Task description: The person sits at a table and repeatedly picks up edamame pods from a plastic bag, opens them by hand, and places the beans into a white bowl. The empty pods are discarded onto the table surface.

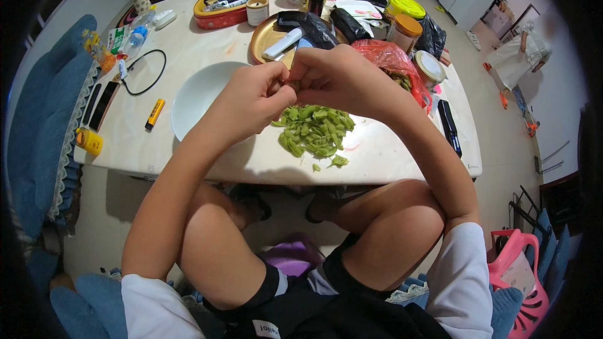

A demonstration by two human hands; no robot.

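My left hand (256,96) and my right hand (337,80) meet above the table, fingertips pinched together. Between them is a small greenish piece (295,85), perhaps a bean pod, mostly hidden by the fingers. Just below the hands lies a loose heap of green pods or hulls (318,134), with a few stray bits towards the table's near edge. A large white bowl (188,99) stands under my left wrist, partly covered by that hand and forearm. Beyond my right wrist, a red plastic bag (391,52) gapes and shows brownish-green pods (400,79) inside.
Behind the hands are a gold tray (259,42), black plastic bags and several jars. A yellow lighter-like stick (154,114), a black cable (160,75) and a yellow bottle (89,141) lie left. A black folded tool (450,127) is at right. Another person (520,56) stands far right.
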